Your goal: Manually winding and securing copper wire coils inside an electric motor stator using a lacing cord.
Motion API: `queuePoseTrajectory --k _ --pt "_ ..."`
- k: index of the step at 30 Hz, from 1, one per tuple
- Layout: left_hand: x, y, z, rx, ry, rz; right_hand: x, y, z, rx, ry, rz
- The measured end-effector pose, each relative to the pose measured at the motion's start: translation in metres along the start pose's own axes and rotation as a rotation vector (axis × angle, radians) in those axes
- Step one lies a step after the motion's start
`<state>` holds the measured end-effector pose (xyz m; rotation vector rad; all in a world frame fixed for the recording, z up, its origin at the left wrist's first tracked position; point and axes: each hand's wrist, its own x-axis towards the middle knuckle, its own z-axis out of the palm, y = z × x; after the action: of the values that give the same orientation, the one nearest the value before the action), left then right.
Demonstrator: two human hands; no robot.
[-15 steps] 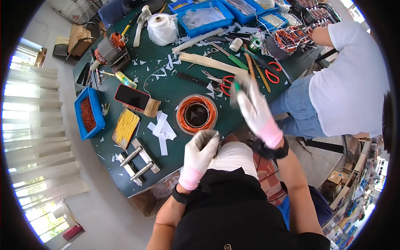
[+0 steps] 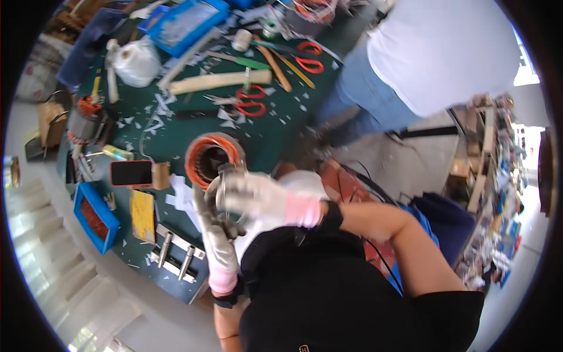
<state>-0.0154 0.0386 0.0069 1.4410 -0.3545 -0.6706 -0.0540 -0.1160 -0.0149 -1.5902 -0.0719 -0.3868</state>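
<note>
My left hand (image 2: 219,243), in a white glove with darkened fingertips, is raised at the table's front edge, its fingers apart and slightly bent. Across it comes my right hand (image 2: 252,195), also gloved and smeared by motion; its fingers are too blurred to read, and whether anything small lies between the hands is hidden. Just beyond them stands a round stator core (image 2: 191,166) with orange wire coils (image 2: 206,142) around its open middle. A small green-tipped tool (image 2: 247,79) lies by the wooden stick and the red-handled scissors (image 2: 251,108).
At left are a phone (image 2: 131,173), a blue tray of reddish pieces (image 2: 111,227), a yellow stack (image 2: 142,217) and a metal fixture (image 2: 176,255). A wooden stick (image 2: 217,82), a white roll (image 2: 137,61) and blue bins (image 2: 193,26) lie farther back. Another person (image 2: 434,58) stands at right.
My right hand has left the scissors area and moved down-left to my left hand. The green-tipped tool now lies on the table. The whole view has swung to the right.
</note>
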Motion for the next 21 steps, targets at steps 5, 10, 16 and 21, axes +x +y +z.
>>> queuePoseTrajectory --k 5,10,16,21 --pt "-0.045 -0.048 -0.085 1.064 -0.247 -0.021 -0.043 -0.026 -0.129 0.302 0.109 0.726" --pt "-0.164 -0.112 -0.228 1.415 -0.288 -0.979 -0.194 0.015 -0.220 -1.047 -0.031 0.839" --pt "-0.234 -0.145 -0.122 0.916 -0.124 -1.533 -0.357 0.048 -0.193 -1.132 -0.168 1.447" --pt "-0.253 -0.154 -0.097 0.790 -0.175 -1.477 -0.459 0.080 -0.083 -1.060 -0.545 0.406"
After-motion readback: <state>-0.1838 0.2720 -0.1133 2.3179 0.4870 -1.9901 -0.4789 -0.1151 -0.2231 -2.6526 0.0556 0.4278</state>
